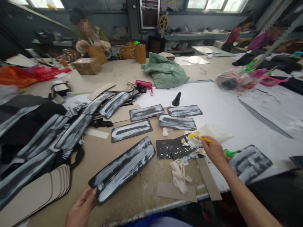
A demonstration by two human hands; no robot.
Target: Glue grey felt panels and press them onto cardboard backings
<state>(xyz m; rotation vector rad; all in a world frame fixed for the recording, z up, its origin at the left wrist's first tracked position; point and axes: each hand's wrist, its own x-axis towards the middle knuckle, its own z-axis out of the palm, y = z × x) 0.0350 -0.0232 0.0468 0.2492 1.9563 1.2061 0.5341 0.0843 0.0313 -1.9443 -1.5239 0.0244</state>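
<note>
My left hand [81, 206] pinches the near corner of a black rectangular panel [125, 170] streaked with white paste, held at a slant over the table. In my right hand [214, 153] is a small yellow brush [206, 139], its head by a whitish plastic bag [216, 132]. Below the brush lie black boards [165, 149] spotted with white paste. Several more smeared panels rest farther back, among them one panel [132, 130] and another panel [177, 122]. A smeared panel [252, 162] lies right of my right wrist, beside a green object [230, 153].
Stacked beige panels [38, 195] and smeared straps [73, 132] crowd the left. Crumpled cloth [180, 175] lies near the front edge. A black cone [176, 99], a pink pouch [144, 84] and a green bag [164, 71] stand farther back. A person [92, 41] works across the table.
</note>
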